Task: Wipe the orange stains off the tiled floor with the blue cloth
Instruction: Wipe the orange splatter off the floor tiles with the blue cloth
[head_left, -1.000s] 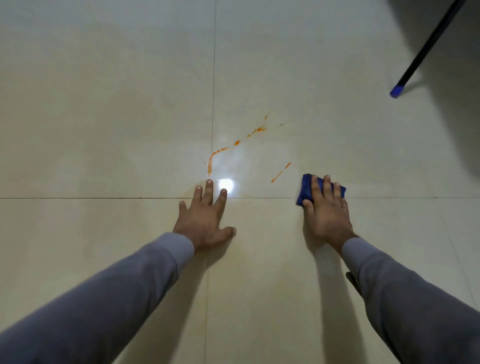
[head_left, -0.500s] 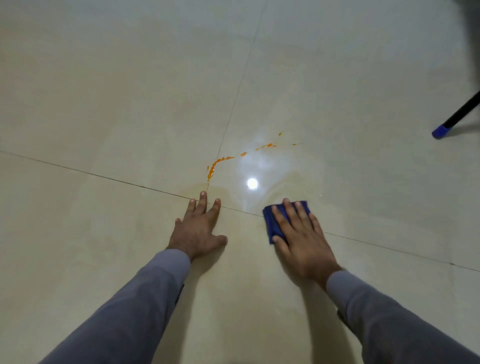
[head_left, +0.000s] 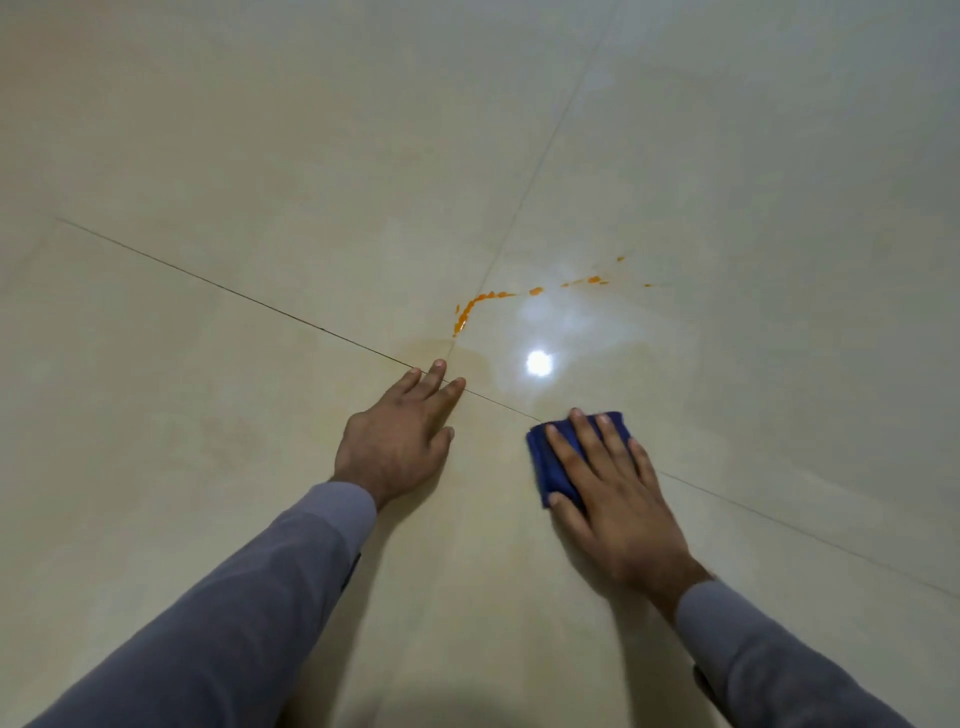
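Glossy cream floor (head_left: 260, 467) tiles are crossed by thin dark seams, and a bright light is mirrored in them. Orange stains (head_left: 470, 306) are strung in a dotted arc beyond both hands. The blue cloth (head_left: 556, 467) is pressed flat to the floor under the straight fingers of the right hand (head_left: 613, 499). The left hand (head_left: 400, 441) is laid flat, fingers together, holding nothing. A faint yellowish smear may be seen past its fingertips.
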